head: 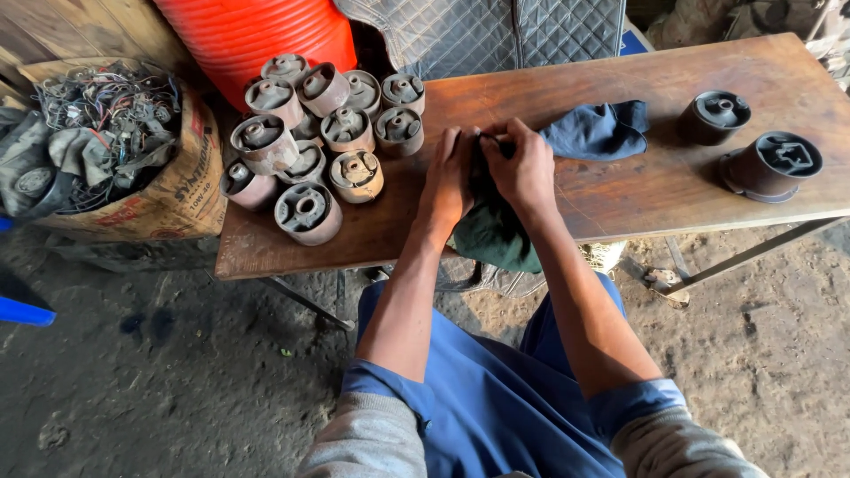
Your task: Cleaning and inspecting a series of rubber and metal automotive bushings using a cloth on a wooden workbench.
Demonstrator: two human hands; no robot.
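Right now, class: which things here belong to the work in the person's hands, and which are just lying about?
In hand:
- left hand and right hand, both gripping the dark green cloth
- wooden table under them

Lying about:
- pile of rusty round bushings
- two dark bushings
- blue cloth
- sack of wires
- orange ribbed drum

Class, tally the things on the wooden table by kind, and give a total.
Rusty bushings: 13 in view, piled, maybe more hidden
Black bushings: 2
Blue cloth: 1
Green cloth: 1, in left hand and right hand
Total: 17
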